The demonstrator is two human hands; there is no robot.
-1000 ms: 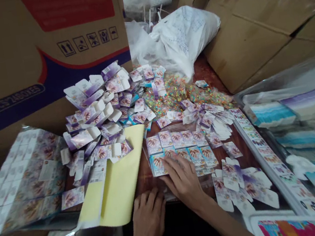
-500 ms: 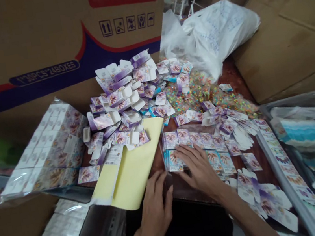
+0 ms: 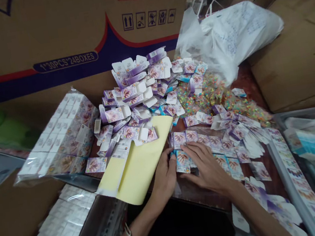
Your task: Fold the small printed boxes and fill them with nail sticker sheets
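Note:
Rows of small printed boxes lie on the dark table, with purple boxes [image 3: 179, 140] behind and blue boxes [image 3: 183, 162] in front. My left hand [image 3: 166, 172] rests against the left end of the blue row, fingers and thumb extended along its edge. Spread flat over the rows, my right hand [image 3: 209, 167] touches the tops of the boxes with its fingertips. It hides part of both rows. A yellow sheet [image 3: 152, 160] lies just left of my left hand, with a white printed flap [image 3: 121, 153] on it.
Behind the rows rises a heap of small cartons [image 3: 135, 91], beside clear bags of colourful bits [image 3: 209, 89]. A wrapped block of boxes [image 3: 71, 137] stands left. A large carton [image 3: 72, 35] walls the back, near a white plastic bag [image 3: 239, 29]. A printed strip [image 3: 299, 175] edges the right.
My left hand has moved forward to the left end of the blue row. My right hand stays over the rows. The view has shifted, so the scene sits further right.

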